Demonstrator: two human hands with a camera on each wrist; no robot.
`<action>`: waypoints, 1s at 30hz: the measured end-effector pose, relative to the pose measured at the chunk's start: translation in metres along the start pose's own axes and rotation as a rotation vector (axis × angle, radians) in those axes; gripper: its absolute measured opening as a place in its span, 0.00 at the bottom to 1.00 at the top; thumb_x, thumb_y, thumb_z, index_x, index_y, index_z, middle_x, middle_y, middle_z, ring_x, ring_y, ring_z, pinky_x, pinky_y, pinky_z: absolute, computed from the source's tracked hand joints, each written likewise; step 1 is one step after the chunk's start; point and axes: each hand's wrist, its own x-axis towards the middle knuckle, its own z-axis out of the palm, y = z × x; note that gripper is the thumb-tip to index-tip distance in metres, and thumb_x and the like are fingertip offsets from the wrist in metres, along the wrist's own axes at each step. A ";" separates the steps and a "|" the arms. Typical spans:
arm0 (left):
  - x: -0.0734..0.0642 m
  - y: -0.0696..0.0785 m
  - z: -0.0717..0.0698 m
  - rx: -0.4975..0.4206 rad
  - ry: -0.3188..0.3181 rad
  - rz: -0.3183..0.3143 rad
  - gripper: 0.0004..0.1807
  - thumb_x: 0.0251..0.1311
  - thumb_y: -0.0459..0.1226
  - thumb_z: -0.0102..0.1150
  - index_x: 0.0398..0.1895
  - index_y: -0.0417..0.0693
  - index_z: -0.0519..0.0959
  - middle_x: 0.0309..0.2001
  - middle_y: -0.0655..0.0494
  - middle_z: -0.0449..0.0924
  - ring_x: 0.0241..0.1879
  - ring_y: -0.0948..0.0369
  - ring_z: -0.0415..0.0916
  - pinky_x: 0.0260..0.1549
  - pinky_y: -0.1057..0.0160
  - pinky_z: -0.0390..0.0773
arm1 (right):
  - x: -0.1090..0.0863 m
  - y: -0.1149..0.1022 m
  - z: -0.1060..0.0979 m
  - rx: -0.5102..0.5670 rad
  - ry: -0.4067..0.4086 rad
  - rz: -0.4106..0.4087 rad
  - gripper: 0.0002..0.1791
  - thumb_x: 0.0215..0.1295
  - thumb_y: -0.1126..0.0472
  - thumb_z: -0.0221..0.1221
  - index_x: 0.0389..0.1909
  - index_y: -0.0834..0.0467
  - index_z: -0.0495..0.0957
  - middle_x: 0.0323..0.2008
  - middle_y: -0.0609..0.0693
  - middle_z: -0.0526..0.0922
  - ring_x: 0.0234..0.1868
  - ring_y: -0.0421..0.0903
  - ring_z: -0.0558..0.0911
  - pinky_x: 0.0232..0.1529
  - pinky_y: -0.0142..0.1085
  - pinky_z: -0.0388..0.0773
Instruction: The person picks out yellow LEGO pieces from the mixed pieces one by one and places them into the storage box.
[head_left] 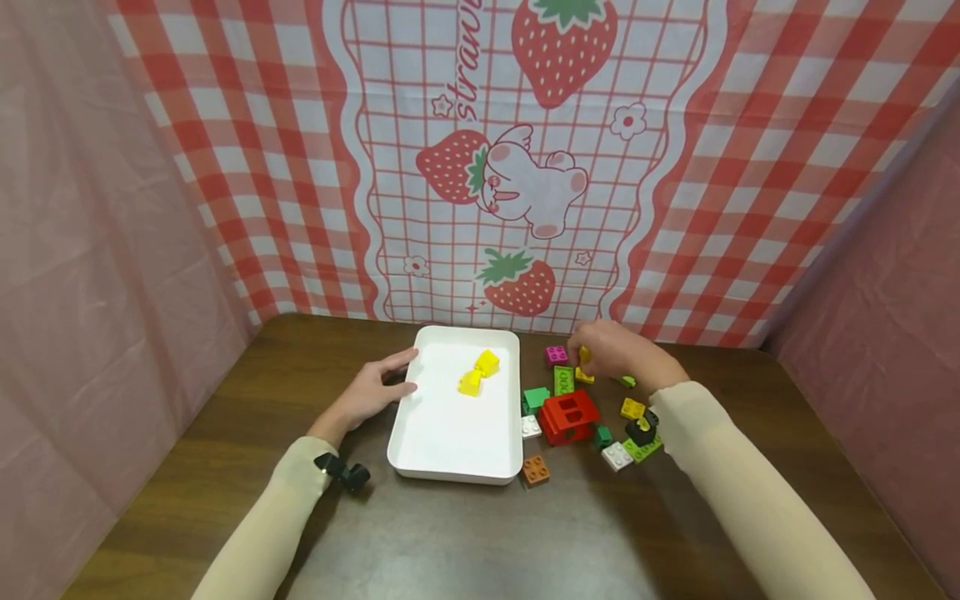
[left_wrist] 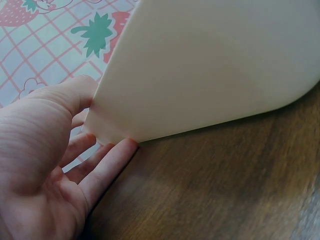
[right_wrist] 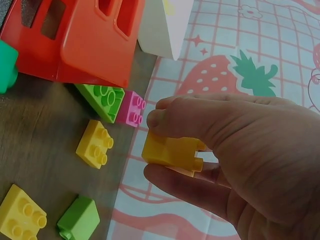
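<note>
My left hand (head_left: 369, 390) is at the left side of a white tray (head_left: 453, 454), its fingers fairly straight. In the left wrist view the fingertips touch the tray's outer wall (left_wrist: 200, 75), with the thumb at its edge. Two yellow blocks (head_left: 471, 383) lie corner to corner inside the tray. Beyond the tray's right side, my right hand (head_left: 611, 348) pinches a yellow toy brick (right_wrist: 172, 150) between thumb and fingers. Its studs point toward the palm in the right wrist view. A smaller yellow studded brick (right_wrist: 95, 144) sits on the table near that hand.
Right of the tray lie a red window piece (head_left: 570, 417), a magenta brick (head_left: 556, 355), a light green piece (head_left: 564, 381), a green brick (head_left: 536, 399), an orange-brown brick (head_left: 536, 471) and white bricks (head_left: 617, 456). A checked strawberry cloth (head_left: 517, 283) hangs behind the table.
</note>
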 end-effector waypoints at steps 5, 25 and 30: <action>0.000 0.000 0.000 0.002 -0.001 -0.006 0.38 0.79 0.34 0.67 0.88 0.44 0.66 0.90 0.42 0.61 0.91 0.39 0.55 0.89 0.33 0.55 | 0.002 -0.002 0.001 -0.012 0.001 -0.019 0.04 0.68 0.67 0.75 0.39 0.55 0.93 0.47 0.54 0.91 0.44 0.51 0.83 0.55 0.49 0.91; 0.001 0.000 0.003 0.017 0.012 0.026 0.38 0.78 0.33 0.67 0.87 0.39 0.67 0.89 0.39 0.63 0.89 0.37 0.59 0.87 0.33 0.61 | 0.018 -0.019 0.002 0.011 0.017 -0.059 0.06 0.67 0.69 0.72 0.40 0.55 0.92 0.42 0.51 0.91 0.42 0.50 0.82 0.50 0.45 0.90; 0.000 0.002 0.003 0.023 0.015 0.030 0.37 0.78 0.33 0.68 0.86 0.39 0.67 0.88 0.38 0.63 0.88 0.36 0.61 0.86 0.32 0.62 | 0.022 -0.022 0.000 0.014 0.021 -0.074 0.05 0.68 0.68 0.73 0.39 0.55 0.93 0.44 0.52 0.92 0.43 0.50 0.82 0.52 0.45 0.91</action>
